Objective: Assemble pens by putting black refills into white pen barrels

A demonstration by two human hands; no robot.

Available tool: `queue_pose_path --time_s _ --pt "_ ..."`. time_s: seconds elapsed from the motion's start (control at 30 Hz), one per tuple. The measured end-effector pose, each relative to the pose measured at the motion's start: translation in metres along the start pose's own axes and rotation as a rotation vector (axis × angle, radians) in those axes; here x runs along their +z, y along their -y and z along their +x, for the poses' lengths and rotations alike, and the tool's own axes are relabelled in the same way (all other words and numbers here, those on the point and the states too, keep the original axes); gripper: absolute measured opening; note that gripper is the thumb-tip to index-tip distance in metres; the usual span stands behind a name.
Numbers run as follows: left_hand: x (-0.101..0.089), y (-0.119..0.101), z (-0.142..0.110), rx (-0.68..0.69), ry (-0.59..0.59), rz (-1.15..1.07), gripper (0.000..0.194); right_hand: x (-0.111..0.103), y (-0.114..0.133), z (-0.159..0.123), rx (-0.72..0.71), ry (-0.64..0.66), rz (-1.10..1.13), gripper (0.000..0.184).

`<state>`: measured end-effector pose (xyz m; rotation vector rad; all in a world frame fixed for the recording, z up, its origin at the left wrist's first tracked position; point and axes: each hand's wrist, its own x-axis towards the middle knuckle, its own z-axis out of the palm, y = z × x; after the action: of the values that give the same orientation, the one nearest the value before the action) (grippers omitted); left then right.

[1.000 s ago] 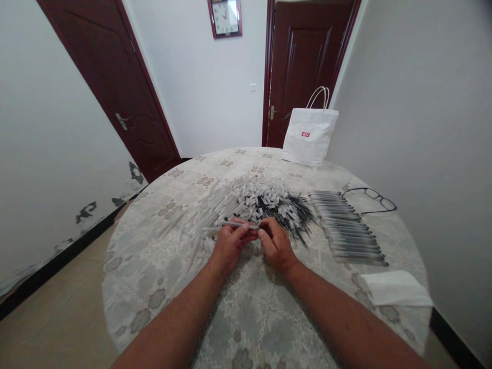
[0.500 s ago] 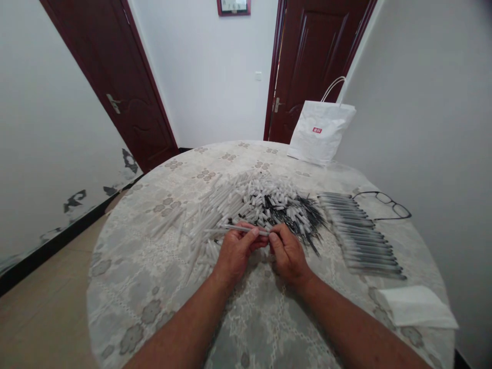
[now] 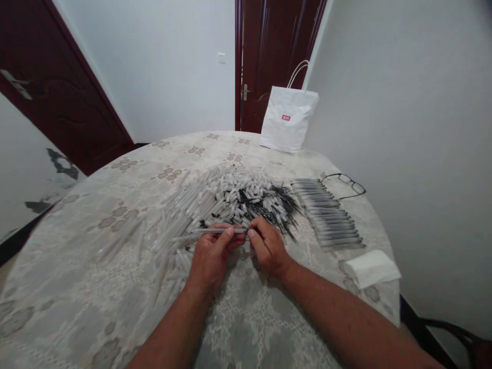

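Observation:
My left hand [image 3: 212,251] is closed around a pen [image 3: 215,230], which lies level with one end pointing left. At the pen's right end, the thumb and fingers of my right hand [image 3: 267,246] pinch its tip, so that end is mostly hidden. Just beyond my hands spreads a heap of pen parts: clear barrels [image 3: 192,202] on the left, white caps [image 3: 246,182] at the back, and dark refills [image 3: 284,202] on the right.
A row of assembled-looking pens [image 3: 328,215] lies on the right of the round table [image 3: 96,287]. Eyeglasses [image 3: 351,185] sit behind it, a folded white tissue [image 3: 372,269] in front. A white paper bag [image 3: 288,120] stands at the far edge.
The view has swung to the right and down, and the clock has left it. Both hands keep hold of the pen, with little change in their grip.

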<state>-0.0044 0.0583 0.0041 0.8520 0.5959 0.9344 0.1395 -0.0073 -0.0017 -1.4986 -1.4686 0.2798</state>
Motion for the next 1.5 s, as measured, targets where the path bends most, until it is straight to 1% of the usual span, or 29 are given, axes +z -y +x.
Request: queue_pose_path --time_s 0.13,0.23,0.3,0.43,0.5,0.6,0.77,0.83,0.93,1.0,1.13,1.27,1.4,1.5 --pt "0.002 0.000 -0.001 -0.021 -0.003 -0.009 0.023 0.003 -0.005 0.003 -0.007 -0.001 -0.043 0.029" --pt "0.003 -0.001 -0.002 -0.021 -0.001 -0.004 0.022 0.004 -0.006 0.004 0.004 -0.001 -0.035 0.035" --pt "0.004 -0.002 -0.003 -0.008 0.005 0.015 0.022 0.003 -0.004 0.003 0.006 -0.005 -0.001 0.033" --pt "0.005 -0.005 -0.005 0.014 0.021 0.066 0.022 0.000 0.002 0.002 -0.054 -0.014 0.057 0.018" --pt "0.005 -0.006 -0.005 0.024 0.017 0.095 0.022 0.000 0.003 0.002 -0.080 -0.013 0.058 0.017" --pt "0.006 -0.007 -0.006 0.039 0.009 0.129 0.022 0.003 -0.001 0.002 -0.074 0.001 0.048 0.025" --pt "0.007 -0.008 -0.008 0.053 0.003 0.170 0.023 0.006 -0.006 0.003 -0.010 0.012 0.087 0.035" --pt "0.007 -0.007 -0.008 0.065 -0.004 0.167 0.023 0.005 -0.007 0.002 -0.011 0.006 0.137 0.032" --pt "0.007 -0.005 -0.008 0.089 -0.005 0.178 0.022 0.001 -0.007 0.001 -0.026 0.004 0.211 0.021" --pt "0.007 -0.004 -0.008 0.102 -0.006 0.200 0.020 0.001 -0.007 0.000 -0.018 0.005 0.231 0.017" --pt "0.005 -0.004 -0.008 0.113 -0.021 0.238 0.019 0.005 -0.009 0.001 0.028 0.030 0.259 0.021" --pt "0.002 -0.004 -0.007 0.121 -0.037 0.278 0.020 0.009 -0.012 0.003 0.075 0.028 0.273 0.027" --pt "0.001 -0.003 -0.006 0.153 -0.063 0.270 0.020 0.006 -0.014 0.002 0.060 0.045 0.302 0.022" --pt "0.000 -0.003 -0.005 0.157 -0.087 0.288 0.022 0.003 -0.014 0.002 0.039 0.052 0.279 0.017"
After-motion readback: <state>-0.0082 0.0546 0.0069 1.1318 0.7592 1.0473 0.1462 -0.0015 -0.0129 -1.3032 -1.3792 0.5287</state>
